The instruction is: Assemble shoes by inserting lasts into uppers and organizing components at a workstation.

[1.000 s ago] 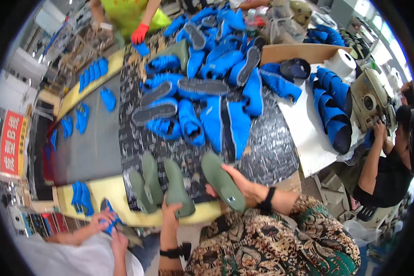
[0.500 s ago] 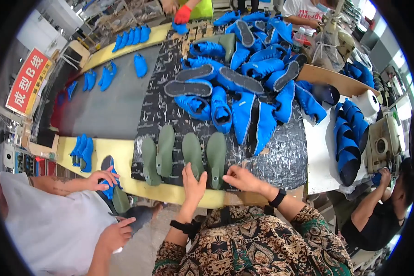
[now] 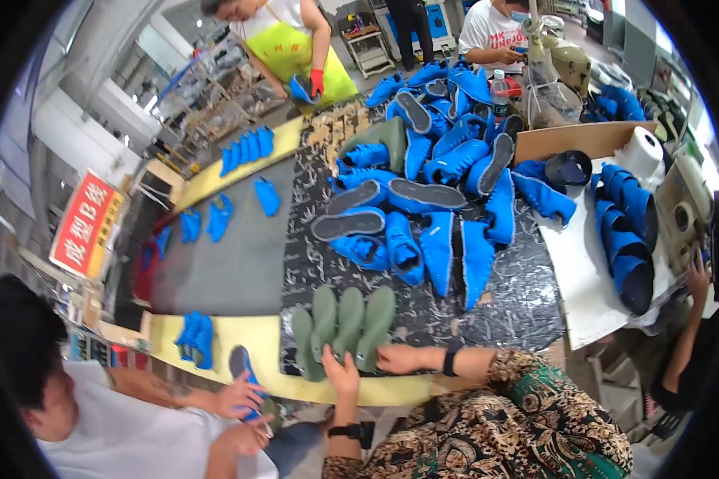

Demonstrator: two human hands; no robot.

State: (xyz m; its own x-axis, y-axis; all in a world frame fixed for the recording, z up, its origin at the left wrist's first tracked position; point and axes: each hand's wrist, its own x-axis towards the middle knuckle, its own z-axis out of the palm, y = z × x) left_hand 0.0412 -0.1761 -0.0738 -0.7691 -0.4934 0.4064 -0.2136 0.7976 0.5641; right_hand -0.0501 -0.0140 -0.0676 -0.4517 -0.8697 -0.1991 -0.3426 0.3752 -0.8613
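Note:
Several dark-green shoe lasts (image 3: pixel 351 321) lie side by side, close together, at the near edge of the black-covered table (image 3: pixel 527 299). My left hand (image 3: pixel 341 374) is against their near ends, fingers stretched out and palm partly turned up. Beside the near end of the rightmost last (image 3: pixel 375 327) is my right hand (image 3: pixel 398 359), its fingers curled in and touching or almost touching the last. I see nothing held in either hand. Beyond the lasts is a large heap of blue shoes (image 3: pixel 435 247), some with their dark soles turned up.
At left runs a grey belt (image 3: pixel 224 271) with blue shoes between yellow edges. A co-worker in white (image 3: pixel 136 423) handles a blue shoe close by. Another in a yellow-green apron (image 3: pixel 303 52) holds one across the table. Blue uppers (image 3: pixel 621 243) lie on a white surface at right.
The lasts, spaced apart before, now lie pressed close together. My right hand has moved left along with them. The view has tilted up, showing more of the far co-worker.

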